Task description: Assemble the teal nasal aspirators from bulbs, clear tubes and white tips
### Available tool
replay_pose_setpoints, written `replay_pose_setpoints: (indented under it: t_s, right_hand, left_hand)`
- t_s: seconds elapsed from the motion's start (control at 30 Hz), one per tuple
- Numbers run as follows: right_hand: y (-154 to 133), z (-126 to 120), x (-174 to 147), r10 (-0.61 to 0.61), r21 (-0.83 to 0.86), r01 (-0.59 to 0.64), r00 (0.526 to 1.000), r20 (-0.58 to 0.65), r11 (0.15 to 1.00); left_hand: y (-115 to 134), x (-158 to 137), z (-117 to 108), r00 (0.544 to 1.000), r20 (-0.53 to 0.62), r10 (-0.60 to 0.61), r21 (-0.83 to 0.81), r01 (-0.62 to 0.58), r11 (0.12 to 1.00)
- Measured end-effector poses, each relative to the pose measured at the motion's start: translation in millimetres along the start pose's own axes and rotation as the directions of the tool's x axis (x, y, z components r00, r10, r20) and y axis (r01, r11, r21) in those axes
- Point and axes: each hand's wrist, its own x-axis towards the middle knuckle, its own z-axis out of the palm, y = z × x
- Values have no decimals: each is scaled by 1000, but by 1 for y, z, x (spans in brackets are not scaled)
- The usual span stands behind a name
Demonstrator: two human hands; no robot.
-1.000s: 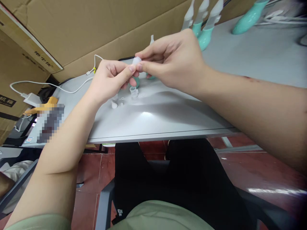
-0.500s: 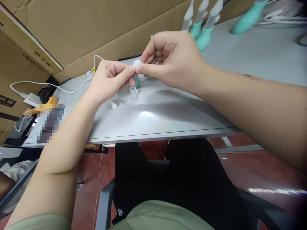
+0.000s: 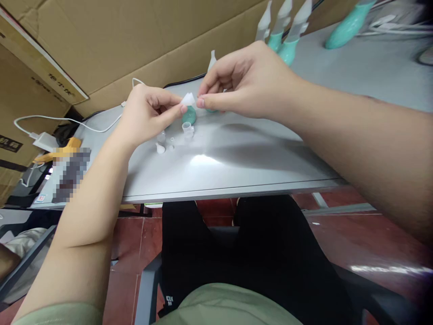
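My left hand (image 3: 152, 110) pinches a white translucent nozzle tip (image 3: 188, 99) between thumb and index finger. Just right of it, my right hand (image 3: 237, 85) has thumb and fingertips pressed together; whatever is in them, if anything, is too small to make out. Below the nozzle tip, a teal rubber bulb (image 3: 189, 116) rests on the table, with a clear plastic cup (image 3: 187, 129) in front. Nearby lie a small white nozzle (image 3: 160, 148), a clear part (image 3: 161, 136) and a tiny ring (image 3: 172, 139). Behind my right fingers, another white-tipped piece (image 3: 212, 60) is partly hidden.
Several assembled teal bulb aspirators (image 3: 288, 50) stand behind my right hand, and another teal bulb (image 3: 350, 27) sits farther right. Cardboard (image 3: 135, 40) walls the back of the grey table (image 3: 237, 176). A white cable (image 3: 98, 130) and an orange object (image 3: 72, 145) are at left.
My hands were together at the nozzle tip; now they are apart. The right fingers have let go of it, and the left hand has moved slightly left and down with it.
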Motion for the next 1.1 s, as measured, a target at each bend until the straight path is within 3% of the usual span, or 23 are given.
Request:
replay_pose_setpoints:
  t_s: [0.1,0.27,0.47,0.63,0.77,0.9,1.0,1.1]
  right_hand:
    - [-3,-11,-5,65,-83,-53,986,156,995]
    - [2,-13,-5,122,-228,-36,917,379,973]
    - [-1,-8,0,372,-353,-246,858,353,903]
    - [-5,-3,-3,308,-455,-92,849,429,886]
    - [-19,4,-3,426,-451,-229,811,401,862]
    - [-31,9,-2,494,-506,-271,782,381,819]
    - [-31,10,-3,503,-480,-304,783,366,823]
    - [-21,8,-4,441,-463,-242,808,390,853]
  left_hand:
    - [6,-1,-6,999,36,20,59,-22,998]
    - [23,-3,-13,981,133,143,53,-151,987]
    - [33,-3,-12,961,207,184,26,-193,981]
    - [40,-2,-15,945,277,174,24,-188,982]
    - [51,-1,-18,922,356,152,-7,-160,987]
    - [62,-2,-21,897,441,46,73,-87,994]
    - [67,-3,-21,893,451,12,135,-82,988]
    - [70,-3,-21,883,470,-5,191,-97,977]
